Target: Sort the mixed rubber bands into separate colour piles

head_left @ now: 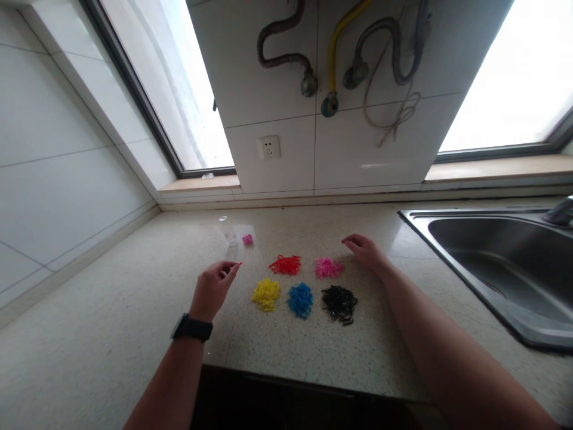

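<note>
Several small piles of tiny rubber bands lie on the speckled counter: red [285, 264], pink [328, 267], yellow [265, 294], blue [300, 299] and black [339, 303]. My left hand [213, 288], with a black watch on the wrist, hovers left of the red pile and pinches a small red band at its fingertips. My right hand [364, 251] rests on the counter just right of the pink pile, fingers curled, and what they hold, if anything, is hidden. A small clear plastic tube [228, 230] lies behind, with a pink bit [248, 240] beside it.
A steel sink [501, 263] fills the right side of the counter [111, 334]. The tiled wall behind carries a socket [269, 147] and hoses [331, 60]. Windows stand at both sides. The counter's front edge is close to me.
</note>
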Motion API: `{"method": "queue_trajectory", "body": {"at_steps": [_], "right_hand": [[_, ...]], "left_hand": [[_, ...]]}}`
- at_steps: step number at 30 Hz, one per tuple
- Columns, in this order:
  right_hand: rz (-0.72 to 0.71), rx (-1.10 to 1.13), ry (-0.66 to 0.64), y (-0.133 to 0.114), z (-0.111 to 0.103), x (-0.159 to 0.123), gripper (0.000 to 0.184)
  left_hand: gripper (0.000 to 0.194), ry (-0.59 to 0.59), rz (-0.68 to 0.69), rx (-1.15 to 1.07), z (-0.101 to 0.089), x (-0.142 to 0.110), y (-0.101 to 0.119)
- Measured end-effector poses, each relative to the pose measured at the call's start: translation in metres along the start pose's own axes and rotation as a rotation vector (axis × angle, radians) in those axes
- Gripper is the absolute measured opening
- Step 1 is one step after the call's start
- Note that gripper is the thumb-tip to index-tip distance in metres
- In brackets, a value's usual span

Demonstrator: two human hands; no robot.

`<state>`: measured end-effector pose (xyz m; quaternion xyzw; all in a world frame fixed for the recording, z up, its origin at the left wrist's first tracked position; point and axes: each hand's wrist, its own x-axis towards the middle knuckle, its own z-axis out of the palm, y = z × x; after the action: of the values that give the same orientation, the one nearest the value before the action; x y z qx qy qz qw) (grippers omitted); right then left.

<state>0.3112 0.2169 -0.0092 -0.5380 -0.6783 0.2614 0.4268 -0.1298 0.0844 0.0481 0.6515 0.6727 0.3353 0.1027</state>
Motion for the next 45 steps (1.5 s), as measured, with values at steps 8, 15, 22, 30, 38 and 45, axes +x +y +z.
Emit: {"method": "queue_trajectory", "body": {"at_steps": [8, 15, 22, 30, 38, 45], "right_hand": [[0.004, -0.006, -0.004, 0.012, 0.002, 0.005, 0.034], [0.011, -0.005, -0.012, 0.015, 0.003, 0.005, 0.033], [0.021, 0.022, -0.011, 0.02, 0.003, 0.007, 0.035], [0.038, 0.025, 0.034, 0.011, -0.002, 0.002, 0.038], [0.151, 0.067, 0.145, -0.003, -0.007, -0.005, 0.036], [0.251, 0.283, 0.186, -0.003, -0.009, -0.006, 0.033]], "left_hand": [[0.033, -0.191, -0.005, 0.037, 0.065, 0.036, 0.03], [0.03, -0.304, 0.008, 0.02, 0.075, 0.037, 0.036], [0.042, -0.308, 0.186, -0.12, 0.044, 0.001, 0.058], [0.02, -0.677, 0.599, -0.323, 0.042, -0.082, 0.094], [0.02, -0.925, 0.836, -0.533, 0.062, -0.104, 0.085], [0.021, -1.004, 0.82, -0.662, 0.06, -0.096, 0.077]]}}
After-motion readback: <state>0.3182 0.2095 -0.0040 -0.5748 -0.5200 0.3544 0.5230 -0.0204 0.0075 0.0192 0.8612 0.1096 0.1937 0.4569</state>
